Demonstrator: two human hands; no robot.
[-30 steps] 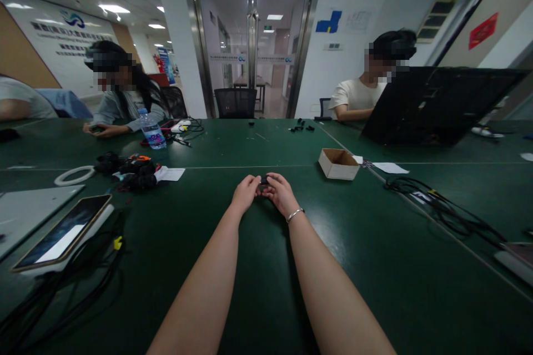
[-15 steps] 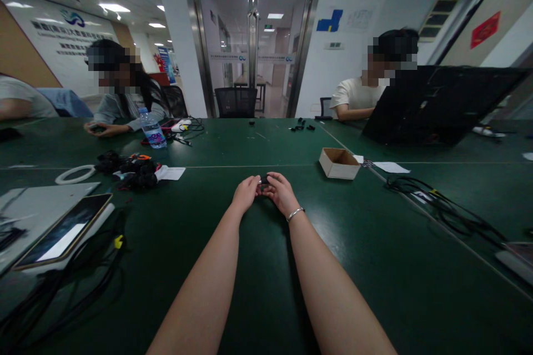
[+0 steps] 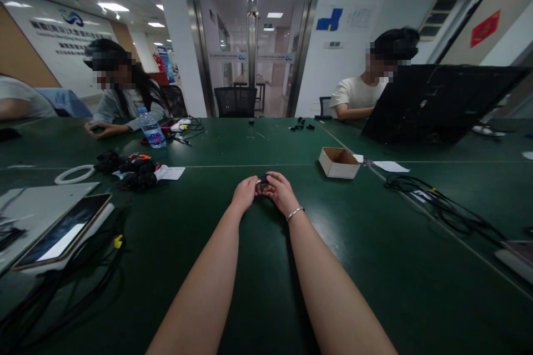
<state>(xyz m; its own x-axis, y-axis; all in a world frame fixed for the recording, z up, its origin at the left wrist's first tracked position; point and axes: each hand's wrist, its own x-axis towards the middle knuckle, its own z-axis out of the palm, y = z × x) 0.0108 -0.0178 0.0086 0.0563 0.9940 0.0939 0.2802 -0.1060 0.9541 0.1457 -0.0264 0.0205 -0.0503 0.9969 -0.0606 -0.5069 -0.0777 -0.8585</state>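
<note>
My left hand [image 3: 245,192] and my right hand [image 3: 281,191] meet over the middle of the dark green table [image 3: 258,266]. Both are closed in a pinch on a small black part [image 3: 263,180] held between the fingertips, just above the tabletop. Its shape is too small to make out. A thin silver bracelet [image 3: 295,213] circles my right wrist. Both forearms reach forward from the bottom of the view.
An open cardboard box [image 3: 338,162] sits to the right, with paper [image 3: 390,166] and black cables [image 3: 441,208] beyond. To the left lie a tablet [image 3: 62,231], a pile of black parts [image 3: 129,169], a white ring [image 3: 75,174] and a water bottle [image 3: 151,128]. Two people sit across, by a black laptop lid [image 3: 433,102].
My hands stay together on the small black part, with only slight finger movement. The person at the far left shifted their head a little.
</note>
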